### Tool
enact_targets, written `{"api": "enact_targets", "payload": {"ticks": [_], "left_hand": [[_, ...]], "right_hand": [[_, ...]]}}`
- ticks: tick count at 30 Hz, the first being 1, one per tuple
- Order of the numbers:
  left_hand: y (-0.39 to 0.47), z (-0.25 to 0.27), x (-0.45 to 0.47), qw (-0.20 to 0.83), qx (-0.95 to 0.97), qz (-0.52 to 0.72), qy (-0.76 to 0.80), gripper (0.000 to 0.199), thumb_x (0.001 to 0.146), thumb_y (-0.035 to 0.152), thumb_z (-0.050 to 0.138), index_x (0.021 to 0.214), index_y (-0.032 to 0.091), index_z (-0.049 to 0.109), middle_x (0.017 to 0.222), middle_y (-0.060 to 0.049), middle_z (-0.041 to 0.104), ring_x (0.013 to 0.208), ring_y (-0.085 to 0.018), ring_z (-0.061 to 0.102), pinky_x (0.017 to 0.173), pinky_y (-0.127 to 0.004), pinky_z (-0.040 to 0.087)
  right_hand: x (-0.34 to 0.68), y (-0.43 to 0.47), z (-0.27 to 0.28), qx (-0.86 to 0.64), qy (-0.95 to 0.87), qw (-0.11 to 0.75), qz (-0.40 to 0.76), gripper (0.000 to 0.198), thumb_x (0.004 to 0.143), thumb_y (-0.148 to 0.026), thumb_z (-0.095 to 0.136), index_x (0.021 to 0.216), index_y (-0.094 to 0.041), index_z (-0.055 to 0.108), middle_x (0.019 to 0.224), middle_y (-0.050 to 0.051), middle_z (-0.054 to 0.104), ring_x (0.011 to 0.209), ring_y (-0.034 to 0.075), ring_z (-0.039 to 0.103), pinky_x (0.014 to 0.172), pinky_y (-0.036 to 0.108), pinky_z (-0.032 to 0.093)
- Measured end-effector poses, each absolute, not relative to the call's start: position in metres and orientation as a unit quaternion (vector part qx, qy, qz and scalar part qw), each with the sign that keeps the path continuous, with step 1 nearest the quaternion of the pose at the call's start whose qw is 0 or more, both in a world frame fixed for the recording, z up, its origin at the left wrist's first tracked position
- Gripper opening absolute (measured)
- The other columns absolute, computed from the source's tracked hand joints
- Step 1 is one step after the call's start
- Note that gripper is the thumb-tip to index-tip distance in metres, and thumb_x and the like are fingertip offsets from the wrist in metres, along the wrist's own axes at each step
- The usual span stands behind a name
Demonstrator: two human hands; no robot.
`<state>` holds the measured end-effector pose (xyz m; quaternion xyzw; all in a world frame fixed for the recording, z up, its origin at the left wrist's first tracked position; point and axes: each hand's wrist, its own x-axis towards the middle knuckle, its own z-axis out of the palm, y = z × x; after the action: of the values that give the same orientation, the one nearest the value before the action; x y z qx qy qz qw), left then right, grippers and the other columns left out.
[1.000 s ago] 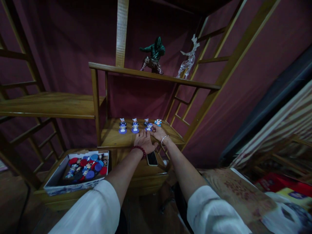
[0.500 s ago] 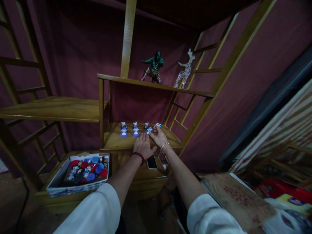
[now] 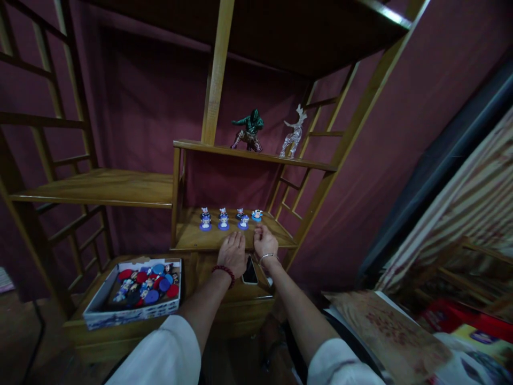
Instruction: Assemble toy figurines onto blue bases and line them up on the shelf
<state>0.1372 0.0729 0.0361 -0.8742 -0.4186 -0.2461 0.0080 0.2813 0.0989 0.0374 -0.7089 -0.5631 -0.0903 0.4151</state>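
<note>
Where purple, round-based figurines point(image 3: 223, 222) are standing on the brown wooden shelf point(image 3: 192, 239): arranging, seemingly.
Left hand point(image 3: 233, 252): fingers are lying straight, apparently empty.
Right hand point(image 3: 265, 244): fingers are curling; grip unclear.
Next reach: probably needing clearance.

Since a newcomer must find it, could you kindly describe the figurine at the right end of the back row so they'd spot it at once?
On the wooden cabinet, find the low shelf beneath the green-topped statue. Beyond the right hand, the figurine ends the back row at right. Its light-blue base sets it apart from the front row's purple-based figurines.
</note>
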Motion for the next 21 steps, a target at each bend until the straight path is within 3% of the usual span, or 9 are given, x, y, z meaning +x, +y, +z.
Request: {"api": "enact_targets", "payload": {"ticks": [11, 17, 21], "left_hand": [[0.040, 0.031, 0.117, 0.002, -0.884, -0.254, -0.393, 0.060, 0.070, 0.022, 0.040, 0.129, 0.011, 0.031, 0.137, -0.010, 0.028, 0.128, -0.023, 0.016, 0.105, -0.042, 0.007], [0.027, 0.035, 0.109, -0.010, -0.884, -0.242, -0.399, 0.064, 0.069, 0.022, 0.040, 0.130, 0.006, 0.029, 0.138, -0.013, 0.026, 0.128, -0.023, 0.014, 0.106, -0.041, 0.006], [0.020, 0.033, 0.106, -0.028, -0.879, -0.232, -0.415, 0.063, 0.072, 0.026, 0.038, 0.130, 0.004, 0.028, 0.139, -0.013, 0.023, 0.129, -0.023, 0.012, 0.106, -0.041, 0.007]], "right_hand": [[0.260, 0.072, 0.012, -0.625, -0.637, 0.414, -0.182, 0.030, 0.073, -0.009, 0.034, 0.086, -0.017, 0.060, 0.087, 0.008, 0.060, 0.090, 0.019, 0.050, 0.083, 0.034, 0.036], [0.246, 0.057, 0.005, -0.608, -0.655, 0.407, -0.191, 0.037, 0.072, -0.007, 0.033, 0.100, -0.015, 0.057, 0.103, 0.010, 0.058, 0.100, 0.020, 0.046, 0.090, 0.038, 0.033], [0.233, 0.048, -0.004, -0.619, -0.654, 0.390, -0.193, 0.041, 0.076, -0.009, 0.031, 0.113, -0.011, 0.050, 0.117, 0.012, 0.051, 0.114, 0.021, 0.035, 0.095, 0.040, 0.031]]}}
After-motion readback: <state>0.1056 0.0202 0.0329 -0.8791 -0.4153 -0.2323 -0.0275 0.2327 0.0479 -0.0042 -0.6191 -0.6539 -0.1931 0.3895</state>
